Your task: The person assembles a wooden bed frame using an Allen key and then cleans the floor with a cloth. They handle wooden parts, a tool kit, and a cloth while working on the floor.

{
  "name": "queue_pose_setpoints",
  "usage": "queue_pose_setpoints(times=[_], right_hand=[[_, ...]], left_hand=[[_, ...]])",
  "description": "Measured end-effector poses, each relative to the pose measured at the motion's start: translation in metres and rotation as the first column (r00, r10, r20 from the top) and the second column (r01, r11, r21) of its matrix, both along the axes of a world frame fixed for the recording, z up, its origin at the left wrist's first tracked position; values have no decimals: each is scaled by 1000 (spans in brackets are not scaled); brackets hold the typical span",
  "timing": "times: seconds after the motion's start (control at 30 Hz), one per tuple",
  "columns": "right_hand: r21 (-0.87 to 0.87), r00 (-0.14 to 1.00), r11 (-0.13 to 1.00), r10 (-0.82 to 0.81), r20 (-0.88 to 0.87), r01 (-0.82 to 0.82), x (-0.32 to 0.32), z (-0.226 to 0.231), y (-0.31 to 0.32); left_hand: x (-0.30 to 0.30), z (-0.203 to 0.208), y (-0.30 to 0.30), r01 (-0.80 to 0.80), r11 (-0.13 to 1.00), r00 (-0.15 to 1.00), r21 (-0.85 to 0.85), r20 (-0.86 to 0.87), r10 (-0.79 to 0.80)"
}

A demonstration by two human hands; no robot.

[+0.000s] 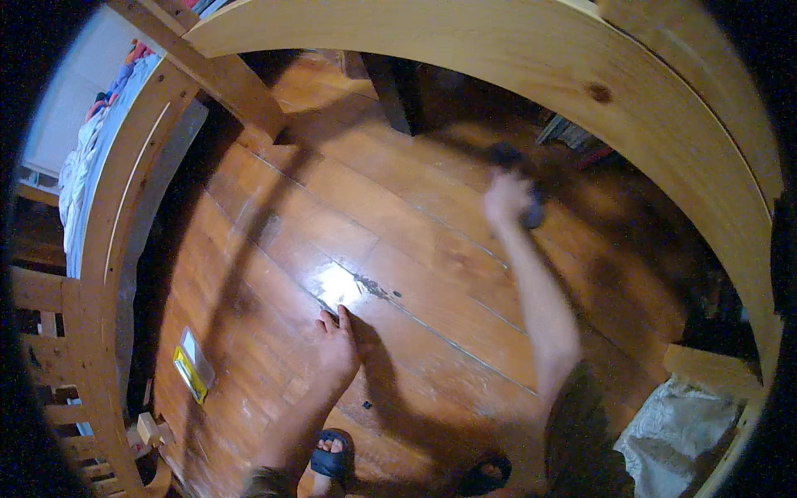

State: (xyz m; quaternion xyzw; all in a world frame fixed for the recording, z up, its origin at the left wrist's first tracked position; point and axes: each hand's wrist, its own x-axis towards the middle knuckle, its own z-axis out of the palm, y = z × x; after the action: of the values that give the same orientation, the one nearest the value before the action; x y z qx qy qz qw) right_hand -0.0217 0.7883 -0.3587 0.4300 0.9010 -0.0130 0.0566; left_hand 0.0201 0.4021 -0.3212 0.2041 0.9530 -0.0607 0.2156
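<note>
glossy plank floor (pixel 415 249), pine bed frame (pixel 498 50), dim light

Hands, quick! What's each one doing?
Left hand: open, flat on the wooden floor, holding nothing.
Right hand: closed on a dark object, too blurred to name.

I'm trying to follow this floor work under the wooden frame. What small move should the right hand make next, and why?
Probably draw the right hand, closed on a dark object, back toward the dark specks on the floorboards. They lie just beyond the left hand, which is flat on the wood, while the right hand is well past them.
</note>
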Motion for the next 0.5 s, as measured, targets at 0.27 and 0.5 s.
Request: queue_pose_setpoints(times=[0.27,0.5], right_hand=[[-416,476,235,345,-809,-878,-20,54,-278],[-125,858,973,107,-502,-195,-52,28,11]], left_hand=[[0,-28,-7,-181,922,982,342,20,185],[2,-19,16,-37,993,998,109,-42,42]])
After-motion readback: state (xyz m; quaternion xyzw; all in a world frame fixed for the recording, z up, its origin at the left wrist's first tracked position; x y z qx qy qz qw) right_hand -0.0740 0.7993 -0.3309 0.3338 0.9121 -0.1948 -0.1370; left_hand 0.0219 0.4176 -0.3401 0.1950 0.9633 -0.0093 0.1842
